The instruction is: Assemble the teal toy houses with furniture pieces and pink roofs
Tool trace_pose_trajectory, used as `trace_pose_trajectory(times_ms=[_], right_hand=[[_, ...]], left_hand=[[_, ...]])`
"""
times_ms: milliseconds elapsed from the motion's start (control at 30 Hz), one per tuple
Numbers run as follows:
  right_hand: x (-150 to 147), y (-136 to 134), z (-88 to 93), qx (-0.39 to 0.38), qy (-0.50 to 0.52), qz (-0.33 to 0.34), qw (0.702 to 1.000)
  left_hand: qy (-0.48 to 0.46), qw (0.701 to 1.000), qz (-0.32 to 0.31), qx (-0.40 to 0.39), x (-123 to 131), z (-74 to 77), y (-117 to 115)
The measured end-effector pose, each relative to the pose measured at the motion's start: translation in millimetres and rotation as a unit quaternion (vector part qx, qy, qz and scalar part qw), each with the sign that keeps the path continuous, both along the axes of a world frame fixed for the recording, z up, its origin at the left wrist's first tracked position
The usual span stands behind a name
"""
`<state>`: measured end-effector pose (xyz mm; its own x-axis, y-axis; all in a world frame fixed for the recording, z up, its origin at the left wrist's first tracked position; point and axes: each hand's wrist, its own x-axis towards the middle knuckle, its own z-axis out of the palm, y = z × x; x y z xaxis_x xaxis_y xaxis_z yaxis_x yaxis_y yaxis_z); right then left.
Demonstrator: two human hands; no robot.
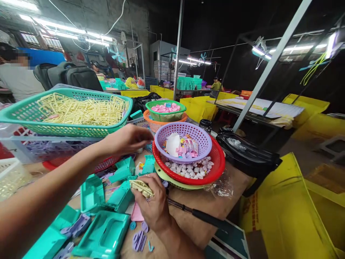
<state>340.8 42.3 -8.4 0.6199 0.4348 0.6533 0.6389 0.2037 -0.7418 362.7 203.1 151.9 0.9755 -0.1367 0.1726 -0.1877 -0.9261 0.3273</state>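
My right hand [153,199] is closed around a small bunch of pale yellow plastic pieces [142,188], above the table's near middle. My left hand [130,138] reaches across the table, fingers stretched out toward the purple round basket [183,142], with nothing visible in it. Turquoise plastic box parts [104,233] lie in a heap below and left of my hands. Beside my right wrist are small lilac parts [139,240] and a pink piece [137,213]. The purple basket holds mixed small pieces and sits in a red basket [219,158] with white pieces.
A green basket [113,126] full of pale yellow pieces stands at the left. Behind the purple basket, a small green basket [166,116] of pink pieces rests on an orange one. A black rod [199,214] lies at right, near yellow bins [291,208]. Other people sit farther back.
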Motion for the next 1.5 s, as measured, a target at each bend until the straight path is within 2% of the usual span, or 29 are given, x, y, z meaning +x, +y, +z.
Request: trace_pose_trajectory(times_ms=[67, 100, 167, 233, 300, 367, 567, 800, 933, 1100, 1300, 1433, 1500], right_hand=[[0, 1, 0.3, 0.004, 0.012, -0.007, 1.000], [0, 2, -0.8, 0.001, 0.011, -0.012, 1.000], [-2, 3, -4.6, -0.005, 0.017, -0.020, 1.000], [-4, 4, -8.9, -0.013, 0.033, -0.029, 0.999], [-6, 5, -11.8, -0.023, 0.044, -0.032, 0.998], [-8, 6, -12.8, -0.032, 0.039, -0.032, 0.998], [-10, 6, -13.3, -0.037, -0.046, 0.015, 0.998], [-10, 14, -20.0, -0.013, -0.141, 0.012, 0.990], [-11, 17, -22.6, -0.005, -0.176, 0.021, 0.984], [-11, 16, -23.9, -0.012, -0.182, 0.043, 0.982], [-10, 15, -22.7, 0.005, -0.112, 0.058, 0.992], [-8, 12, -16.7, 0.028, -0.026, 0.068, 0.997], [-6, 8, -12.0, 0.030, 0.030, 0.085, 0.995]], left_hand=[[0.038, 0.990, -0.001, 0.139, 48, -0.7, -18], [0.086, 0.972, 0.002, 0.219, 70, -5.6, -29], [0.135, 0.955, 0.003, 0.264, 105, -20.2, -48], [0.153, 0.947, 0.001, 0.284, 124, -34.8, -61], [0.154, 0.942, -0.006, 0.298, 129, -44.3, -63], [0.148, 0.939, -0.017, 0.309, 126, -47.5, -59], [0.119, 0.944, -0.058, 0.302, 115, -39.3, -44], [0.053, 0.967, -0.056, 0.244, 116, -41.4, -37], [0.091, 0.976, -0.070, 0.185, 115, -44.5, -31], [0.133, 0.982, -0.101, 0.084, 116, -41.7, -21], [0.060, 0.995, -0.040, -0.075, 113, -38.1, -9], [0.028, 0.982, -0.004, -0.186, 98, -32.0, 2], [0.012, 0.962, 0.018, -0.271, 80, -27.0, 5]])
